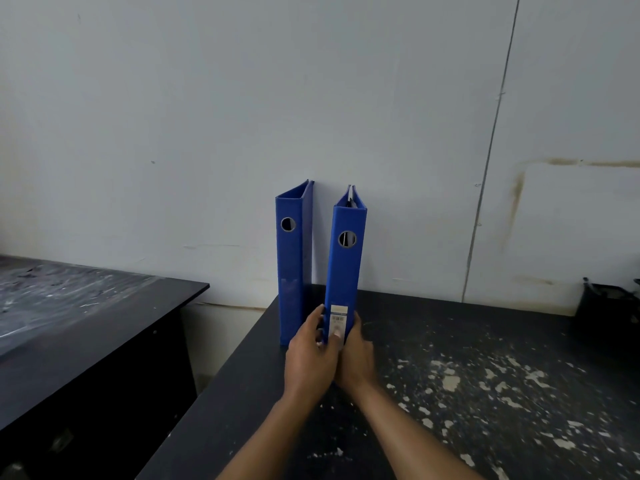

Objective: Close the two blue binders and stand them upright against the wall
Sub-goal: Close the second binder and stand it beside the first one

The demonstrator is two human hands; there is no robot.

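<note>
A: Pale wall (pixel 242 116) is seen behind a dark, paint-flecked table (pixel 485 375); a second dark desk (pixel 86 306) is noted on the left, apart from the table.

B: Binders located?

A: Both are stood on end at the back of the table. The left binder (pixel 290 265) is shut, upright, its far edge touching the wall. The right binder (pixel 344 265) is just beside it, tilted slightly, its top leaned to the wall; a barcode label (pixel 338 318) is seen low on the spine.

B: Hand state?

A: The left hand (pixel 310 358) is wrapped on the lower left side of the right binder, thumb laid across the label. The right hand (pixel 356 358) is pressed on the lower right side. The binder's base is clamped between both. The left binder is not held.

B: Handling?

A: Stiff board covers are judged; little flex expected. Weight looks light, since few sheets are visible through the top gap. The covering looks smooth, so slip at the base is possible on release. A low grip on both covers is judged best for squaring the base; the finger hole (pixel 347 239) could be used for pulling.

B: Progress?

A: Nearly done, it is judged; the right binder is not yet straightened.
</note>
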